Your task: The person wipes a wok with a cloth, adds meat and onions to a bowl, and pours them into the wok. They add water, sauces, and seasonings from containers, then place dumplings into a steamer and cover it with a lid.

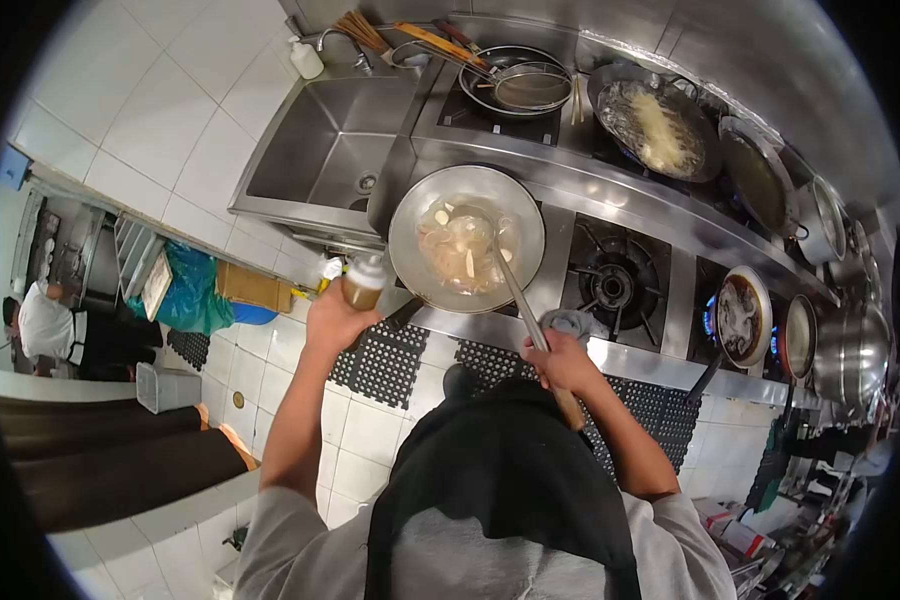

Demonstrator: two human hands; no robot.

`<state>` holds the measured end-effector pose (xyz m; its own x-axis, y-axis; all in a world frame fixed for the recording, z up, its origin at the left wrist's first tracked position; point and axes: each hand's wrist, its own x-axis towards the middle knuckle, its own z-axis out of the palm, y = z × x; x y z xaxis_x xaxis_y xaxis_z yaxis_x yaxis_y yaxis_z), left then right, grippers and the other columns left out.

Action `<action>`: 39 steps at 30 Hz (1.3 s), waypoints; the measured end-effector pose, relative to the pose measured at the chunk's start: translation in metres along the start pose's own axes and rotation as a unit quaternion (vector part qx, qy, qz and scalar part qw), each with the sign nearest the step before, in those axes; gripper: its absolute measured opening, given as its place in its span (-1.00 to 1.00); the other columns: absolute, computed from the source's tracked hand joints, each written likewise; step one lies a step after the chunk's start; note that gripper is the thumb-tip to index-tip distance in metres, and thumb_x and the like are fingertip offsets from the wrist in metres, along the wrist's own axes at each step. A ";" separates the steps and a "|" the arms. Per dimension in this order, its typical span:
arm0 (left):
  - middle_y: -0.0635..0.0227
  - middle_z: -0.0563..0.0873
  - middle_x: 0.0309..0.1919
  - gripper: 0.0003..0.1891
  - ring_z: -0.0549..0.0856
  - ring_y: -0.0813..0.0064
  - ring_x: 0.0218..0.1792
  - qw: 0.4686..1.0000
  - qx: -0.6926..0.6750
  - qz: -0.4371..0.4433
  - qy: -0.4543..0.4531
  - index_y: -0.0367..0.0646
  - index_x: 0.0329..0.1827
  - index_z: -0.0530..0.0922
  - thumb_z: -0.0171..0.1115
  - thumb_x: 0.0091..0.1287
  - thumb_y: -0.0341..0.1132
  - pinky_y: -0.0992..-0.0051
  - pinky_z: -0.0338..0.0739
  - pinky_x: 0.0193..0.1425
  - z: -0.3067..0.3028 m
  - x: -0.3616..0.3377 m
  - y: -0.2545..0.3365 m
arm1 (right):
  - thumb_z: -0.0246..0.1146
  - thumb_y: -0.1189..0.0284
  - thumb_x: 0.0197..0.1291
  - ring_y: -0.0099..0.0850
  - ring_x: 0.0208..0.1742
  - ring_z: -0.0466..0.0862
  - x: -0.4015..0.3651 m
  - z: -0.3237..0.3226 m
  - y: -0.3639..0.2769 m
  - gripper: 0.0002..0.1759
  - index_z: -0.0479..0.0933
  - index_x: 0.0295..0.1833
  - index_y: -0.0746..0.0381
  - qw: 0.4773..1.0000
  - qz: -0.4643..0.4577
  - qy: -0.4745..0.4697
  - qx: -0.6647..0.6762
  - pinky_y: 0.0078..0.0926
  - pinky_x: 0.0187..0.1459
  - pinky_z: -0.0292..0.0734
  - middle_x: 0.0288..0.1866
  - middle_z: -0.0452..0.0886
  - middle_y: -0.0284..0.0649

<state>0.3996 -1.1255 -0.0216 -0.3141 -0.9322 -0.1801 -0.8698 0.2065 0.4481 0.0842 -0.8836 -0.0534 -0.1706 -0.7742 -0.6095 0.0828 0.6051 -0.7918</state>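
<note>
My left hand (338, 322) is closed around a clear bottle (364, 284) with a whitish top and brown contents, at the left side of a wok (410, 265). Inside the wok are pale liquid and several light slices. My right hand (562, 364) grips a long-handled ladle (515, 287), its wooden end below my fist. The ladle's metal shaft slants into the wok, where its bowl is partly hidden in the food. A grey cloth (573, 322) lies by the stove edge just beyond my right hand. The wok's handle (403, 314) points toward me.
Behind the wok to the left is a steel sink (320, 135). Food bubbles in a pan (705, 150) at the back right. A frying pan (767, 335) sits over blue flame beside an unoccupied burner (613, 287). Far left, another person (55, 325) stands.
</note>
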 end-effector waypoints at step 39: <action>0.03 0.80 0.01 -0.20 0.76 -0.02 0.08 0.974 -0.002 0.195 -0.117 -0.20 0.19 0.59 0.66 -0.14 -0.01 0.15 0.63 0.20 0.003 0.115 0.037 | 0.36 0.28 0.30 0.12 -0.32 0.75 -0.025 0.050 -0.006 -0.61 0.52 -0.01 0.41 0.891 -0.098 0.221 -0.384 0.03 -0.27 0.63 -0.35 0.72 0.14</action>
<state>0.3302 -1.2242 -0.0288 -0.6986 -0.6900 -0.1893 -0.6657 0.5299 0.5253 0.1366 -0.8768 -0.0352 -0.4925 -0.8326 -0.2534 -0.6587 0.5469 -0.5168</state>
